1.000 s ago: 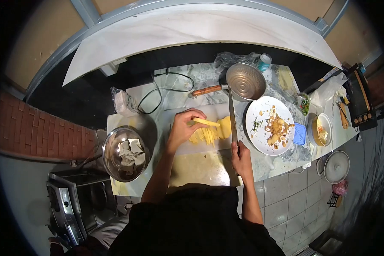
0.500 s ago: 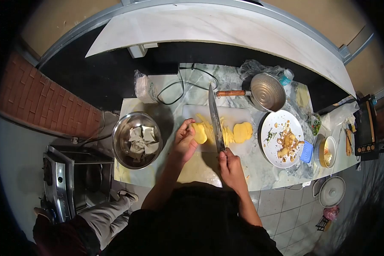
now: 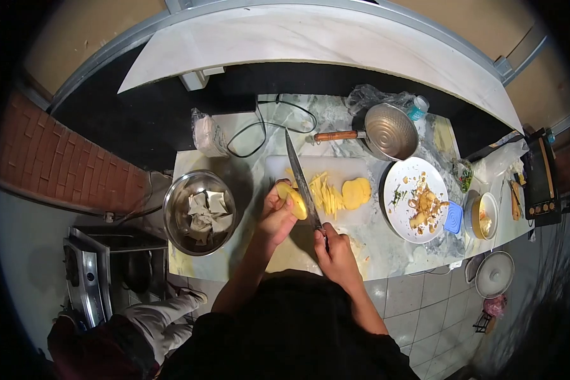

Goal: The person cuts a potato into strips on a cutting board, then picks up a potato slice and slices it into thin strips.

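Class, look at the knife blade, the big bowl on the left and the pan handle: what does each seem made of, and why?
Knife blade: probably steel; grey with a dull, patchy sheen.
Big bowl: metal, likely stainless steel, polished; bright highlights line its wall.
Pan handle: seemingly wood, perhaps varnished; reddish-brown colour suggests it, but grain is too small to confirm.

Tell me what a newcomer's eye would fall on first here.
Probably the knife in the right hand, beside the yellow piece in the left hand. Yellow strips lie on the board. A plate of scraps sits to the right, a steel bowl to the left.
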Demonstrator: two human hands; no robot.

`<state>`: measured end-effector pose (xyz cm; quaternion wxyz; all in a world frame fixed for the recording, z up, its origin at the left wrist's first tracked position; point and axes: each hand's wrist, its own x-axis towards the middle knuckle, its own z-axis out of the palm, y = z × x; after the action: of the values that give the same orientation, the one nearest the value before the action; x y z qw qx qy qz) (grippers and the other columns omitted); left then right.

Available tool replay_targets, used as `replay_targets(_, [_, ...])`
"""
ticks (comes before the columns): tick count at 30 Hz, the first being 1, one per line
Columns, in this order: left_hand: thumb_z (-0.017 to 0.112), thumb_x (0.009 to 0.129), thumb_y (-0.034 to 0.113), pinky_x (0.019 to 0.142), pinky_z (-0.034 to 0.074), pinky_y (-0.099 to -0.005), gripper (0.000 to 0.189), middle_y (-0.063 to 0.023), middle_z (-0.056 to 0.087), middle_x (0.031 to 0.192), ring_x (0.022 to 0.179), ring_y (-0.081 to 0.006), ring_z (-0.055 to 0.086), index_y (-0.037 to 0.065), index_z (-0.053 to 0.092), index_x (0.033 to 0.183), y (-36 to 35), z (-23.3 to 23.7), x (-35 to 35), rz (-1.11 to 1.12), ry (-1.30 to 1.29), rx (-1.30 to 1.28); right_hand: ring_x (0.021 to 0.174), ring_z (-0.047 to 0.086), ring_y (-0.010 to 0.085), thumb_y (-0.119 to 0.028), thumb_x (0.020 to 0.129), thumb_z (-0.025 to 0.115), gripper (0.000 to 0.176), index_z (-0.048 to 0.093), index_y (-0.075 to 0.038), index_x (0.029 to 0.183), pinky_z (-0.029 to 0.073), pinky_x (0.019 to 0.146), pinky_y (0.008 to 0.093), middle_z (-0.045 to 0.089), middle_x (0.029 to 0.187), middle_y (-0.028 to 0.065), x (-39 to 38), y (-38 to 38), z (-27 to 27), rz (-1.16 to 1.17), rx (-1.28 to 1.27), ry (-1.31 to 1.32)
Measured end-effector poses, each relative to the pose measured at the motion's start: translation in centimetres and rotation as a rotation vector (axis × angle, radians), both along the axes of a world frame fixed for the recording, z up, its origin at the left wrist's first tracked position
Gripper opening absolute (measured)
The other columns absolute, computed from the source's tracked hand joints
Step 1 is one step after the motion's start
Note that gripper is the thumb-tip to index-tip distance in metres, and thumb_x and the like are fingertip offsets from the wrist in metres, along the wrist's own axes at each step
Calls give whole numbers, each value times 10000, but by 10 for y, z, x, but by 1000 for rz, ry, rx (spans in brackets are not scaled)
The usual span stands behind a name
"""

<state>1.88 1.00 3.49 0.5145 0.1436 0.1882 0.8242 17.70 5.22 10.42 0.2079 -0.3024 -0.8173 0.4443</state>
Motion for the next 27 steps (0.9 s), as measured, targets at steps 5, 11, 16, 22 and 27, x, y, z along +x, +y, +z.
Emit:
replay_targets(5, [588,898,96,921,441,-369,357,-51,549,1083,1034,-182,541,119,412,1207,0,18,2,-41,-71,17,541,509,408,-149,928,498,187,483,18,845,374,525,447,524,618,214,1,-1,6,19,-66,-44])
replay_targets(11, [604,888,96,937,440,-378,367,-67,547,1102,1054,-190,541,111,391,1187,-1,26,-2,-7,72,84,537,506,408,-155,922,509,186,484,16,854,372,524,447,525,620,216,3,-3,16,27,-62,-95])
replay_targets(16, [614,877,80,923,455,-376,379,-90,537,1104,1045,-198,544,95,385,1178,-3,37,-1,-7,81,105,505,492,400,-152,914,521,175,488,9,854,363,498,446,505,581,204,3,-6,25,18,-45,-49])
replay_targets(22, [620,866,56,934,445,-371,393,-74,534,1116,1052,-182,538,84,391,1183,-5,37,-2,-40,67,129,467,487,384,-131,906,527,168,477,10,831,352,458,430,488,551,190,4,-7,23,21,-73,-17])
replay_targets(27, [628,857,45,942,437,-361,401,-63,534,1112,1051,-169,534,73,394,1182,-6,41,0,-51,62,139,476,493,386,-130,906,525,167,475,9,828,356,464,429,494,562,197,4,-7,26,29,-103,-5])
